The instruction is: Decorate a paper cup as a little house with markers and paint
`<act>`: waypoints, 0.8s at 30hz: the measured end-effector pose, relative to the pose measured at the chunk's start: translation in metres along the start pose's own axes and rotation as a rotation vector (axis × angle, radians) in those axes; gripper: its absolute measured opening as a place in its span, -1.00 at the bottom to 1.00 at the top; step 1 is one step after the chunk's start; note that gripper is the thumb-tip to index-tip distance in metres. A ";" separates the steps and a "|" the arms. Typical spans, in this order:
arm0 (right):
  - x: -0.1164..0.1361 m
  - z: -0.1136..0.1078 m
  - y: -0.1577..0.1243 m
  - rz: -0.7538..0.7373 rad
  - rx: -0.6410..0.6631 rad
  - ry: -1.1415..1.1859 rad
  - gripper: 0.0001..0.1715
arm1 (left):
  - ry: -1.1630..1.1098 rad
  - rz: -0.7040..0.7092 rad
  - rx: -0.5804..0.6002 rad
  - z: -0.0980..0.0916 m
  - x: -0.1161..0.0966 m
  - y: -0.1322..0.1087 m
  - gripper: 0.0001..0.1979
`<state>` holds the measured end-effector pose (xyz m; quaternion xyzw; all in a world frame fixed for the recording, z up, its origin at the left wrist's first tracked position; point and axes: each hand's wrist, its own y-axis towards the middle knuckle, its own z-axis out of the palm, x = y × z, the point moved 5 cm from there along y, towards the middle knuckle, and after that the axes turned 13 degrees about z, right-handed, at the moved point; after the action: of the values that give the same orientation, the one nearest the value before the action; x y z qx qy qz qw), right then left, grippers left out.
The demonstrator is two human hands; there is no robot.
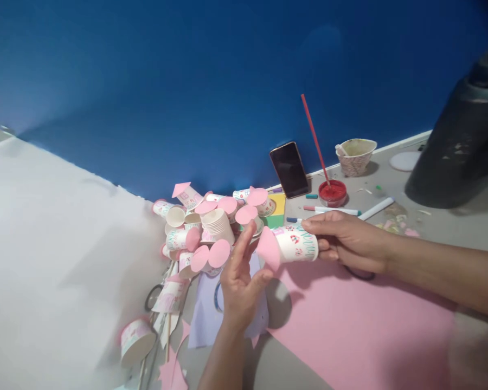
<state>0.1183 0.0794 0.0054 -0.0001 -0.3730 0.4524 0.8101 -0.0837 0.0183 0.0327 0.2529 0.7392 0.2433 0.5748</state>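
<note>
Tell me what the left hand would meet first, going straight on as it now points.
The left hand would probably first meet the pink round top just beyond its fingertips, though depth is unclear.

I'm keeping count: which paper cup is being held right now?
The decorated cup with a pink cone, held sideways by the right hand; no other cup is being held.

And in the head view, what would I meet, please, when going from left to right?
Tilted white paper cup with coloured drawings, stack of white paper cups, open left hand, decorated white paper cup with pink paper cone, right hand gripping that cup, large dark cylindrical bottle.
</note>
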 end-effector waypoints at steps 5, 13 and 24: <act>0.002 0.001 0.000 -0.004 0.041 0.025 -0.46 | -0.090 -0.047 0.055 0.009 0.002 -0.001 0.14; -0.006 0.004 0.000 0.070 0.090 0.042 -0.50 | -0.337 -0.296 -0.095 0.026 0.012 -0.010 0.13; -0.014 0.012 -0.007 -0.022 0.050 -0.333 -0.58 | -0.307 -0.353 -0.338 0.017 0.016 -0.013 0.08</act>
<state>0.1116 0.0607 0.0077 0.0990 -0.4905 0.4462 0.7419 -0.0719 0.0203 0.0087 0.0548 0.6251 0.2182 0.7474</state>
